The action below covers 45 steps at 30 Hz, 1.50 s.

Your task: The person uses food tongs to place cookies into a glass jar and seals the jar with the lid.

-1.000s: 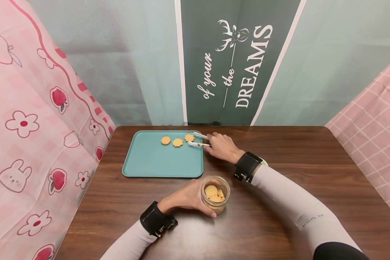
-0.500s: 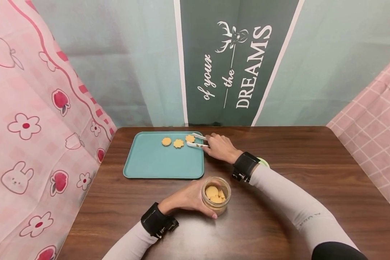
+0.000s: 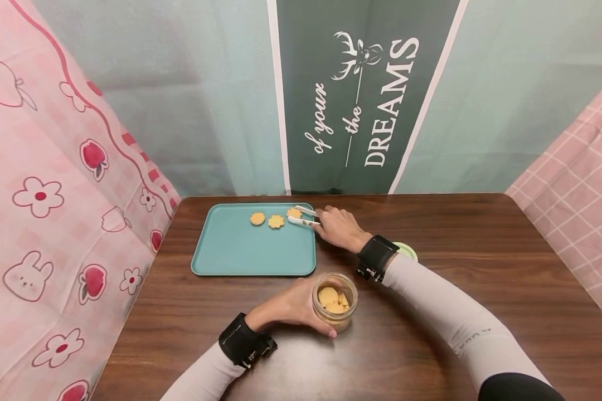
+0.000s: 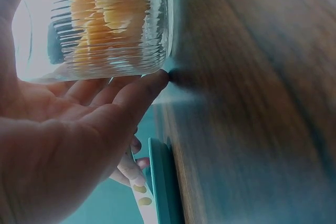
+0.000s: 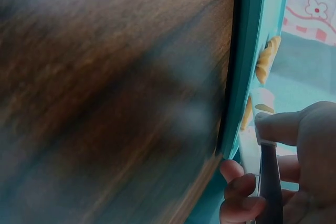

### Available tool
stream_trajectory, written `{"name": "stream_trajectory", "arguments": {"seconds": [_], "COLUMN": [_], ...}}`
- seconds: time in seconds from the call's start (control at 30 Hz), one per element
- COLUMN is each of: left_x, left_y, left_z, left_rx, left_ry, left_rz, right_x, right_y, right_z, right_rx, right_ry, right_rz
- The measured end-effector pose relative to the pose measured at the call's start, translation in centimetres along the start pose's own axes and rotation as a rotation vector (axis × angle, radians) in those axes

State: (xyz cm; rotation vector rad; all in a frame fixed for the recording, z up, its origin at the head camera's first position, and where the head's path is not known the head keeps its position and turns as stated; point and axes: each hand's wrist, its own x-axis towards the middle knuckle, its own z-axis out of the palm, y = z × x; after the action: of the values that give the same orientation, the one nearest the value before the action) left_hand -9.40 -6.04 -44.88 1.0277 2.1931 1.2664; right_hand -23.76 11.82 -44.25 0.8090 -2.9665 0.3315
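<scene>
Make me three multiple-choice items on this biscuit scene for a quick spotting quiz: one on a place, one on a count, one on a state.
1. Where do the loose biscuits lie?
A. along the teal tray's far edge
B. on the bare table
C. on the green lid

2. How many biscuits lie on the tray?
A. one
B. three
C. six

3. What does the left hand do?
A. lies flat
B. holds the glass jar
C. lifts the tray

Key: 1 A, they line the tray's far side; 2 B, three show; 3 B, its fingers wrap the jar.
</scene>
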Motion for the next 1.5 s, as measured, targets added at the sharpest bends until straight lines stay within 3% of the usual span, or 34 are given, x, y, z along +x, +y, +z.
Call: {"name": "stream_trajectory", "arguments": {"seconds": [0.47, 0.8, 1.17, 1.5], "left_x": [0.0, -0.2, -0.1, -0.1], "left_y": [-0.2, -0.3, 0.0, -0.1], "left_z": [0.0, 0.3, 0.0, 0.2], "left_rx": [0.017, 0.003, 0.027, 0.011], "left_ry": [0.005, 0.008, 0.007, 0.02], "left_rz": [0.026, -0.005, 0.024, 0.008], "right_x": [-0.3, -0.7, -1.3, -2.4], "right_y": [0.2, 0.2, 0.4, 0.6], "right_z": [0.3, 0.5, -0.5, -1.4], "right_rx": [-0.02, -0.014, -0.01, -0.025], "right_ry": [0.036, 0.039, 0.045, 0.084], "right_rz": [-0.056, -0.042, -0.041, -0.044]}}
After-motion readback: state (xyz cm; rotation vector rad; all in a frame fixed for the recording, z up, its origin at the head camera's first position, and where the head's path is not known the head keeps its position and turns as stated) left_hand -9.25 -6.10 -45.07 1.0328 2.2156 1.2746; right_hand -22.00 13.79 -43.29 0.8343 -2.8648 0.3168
